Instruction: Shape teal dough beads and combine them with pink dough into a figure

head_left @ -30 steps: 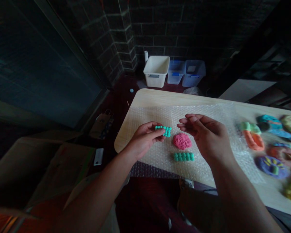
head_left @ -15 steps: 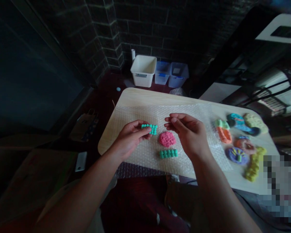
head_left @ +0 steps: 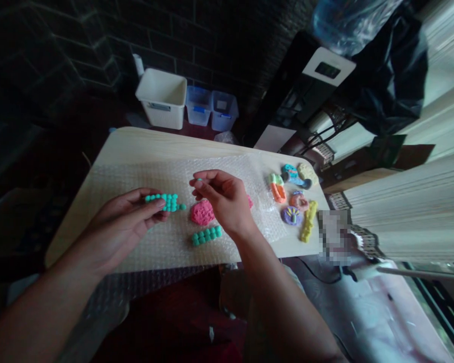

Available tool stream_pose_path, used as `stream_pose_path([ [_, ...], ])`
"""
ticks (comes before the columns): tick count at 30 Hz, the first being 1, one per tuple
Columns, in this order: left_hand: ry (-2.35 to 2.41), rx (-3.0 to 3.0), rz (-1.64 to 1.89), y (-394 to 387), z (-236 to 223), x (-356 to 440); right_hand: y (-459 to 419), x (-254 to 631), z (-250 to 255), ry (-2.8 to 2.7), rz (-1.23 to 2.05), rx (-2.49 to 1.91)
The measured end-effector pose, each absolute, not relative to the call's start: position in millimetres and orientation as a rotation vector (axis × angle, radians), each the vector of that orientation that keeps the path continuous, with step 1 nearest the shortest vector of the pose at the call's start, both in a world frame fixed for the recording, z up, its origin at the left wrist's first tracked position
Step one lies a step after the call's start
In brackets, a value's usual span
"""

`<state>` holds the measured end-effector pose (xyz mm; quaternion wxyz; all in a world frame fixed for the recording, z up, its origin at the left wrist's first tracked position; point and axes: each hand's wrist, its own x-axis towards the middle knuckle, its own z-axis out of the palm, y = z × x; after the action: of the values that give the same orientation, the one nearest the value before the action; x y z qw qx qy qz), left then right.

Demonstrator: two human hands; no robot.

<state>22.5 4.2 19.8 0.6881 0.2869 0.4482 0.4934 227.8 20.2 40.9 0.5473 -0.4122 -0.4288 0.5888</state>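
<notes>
My left hand (head_left: 126, 217) pinches a small slab of teal clay balls (head_left: 168, 201) just above the bubble wrap (head_left: 144, 186). To its right my right hand (head_left: 221, 199) hovers with fingers curled together, a tiny teal ball (head_left: 199, 179) at the fingertips. Between the hands, on the wrap, lies a pink clay lump (head_left: 202, 213). In front of it a second teal strip of balls (head_left: 207, 235) rests flat.
The light wooden table (head_left: 136, 143) carries several coloured clay pieces (head_left: 293, 199) at its right end. Behind it on the floor stand a white basket (head_left: 162, 98) and two clear bins (head_left: 211, 108). A dark brick wall is at the back.
The view has swung right, so the table sits further left. My right hand now shows a tiny teal ball at its fingertips. The left hand still holds the teal slab.
</notes>
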Motion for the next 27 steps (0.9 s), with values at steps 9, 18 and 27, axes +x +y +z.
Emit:
stream_pose_path([
  [9, 1.004, 0.628, 1.101, 4.3, 22.4, 24.0, 18.4, 227.7, 48.0, -1.043, 1.331, -1.067],
  [18, 0.924, 0.609, 1.109, 3.9, 21.6, 22.8, 17.4, 226.2, 44.8, -0.898, 1.509, -0.905],
  [27, 0.909, 0.612, 1.101, 3.7, 22.2, 22.0, 16.6, 227.3, 53.2, -0.834, 1.579, -0.912],
])
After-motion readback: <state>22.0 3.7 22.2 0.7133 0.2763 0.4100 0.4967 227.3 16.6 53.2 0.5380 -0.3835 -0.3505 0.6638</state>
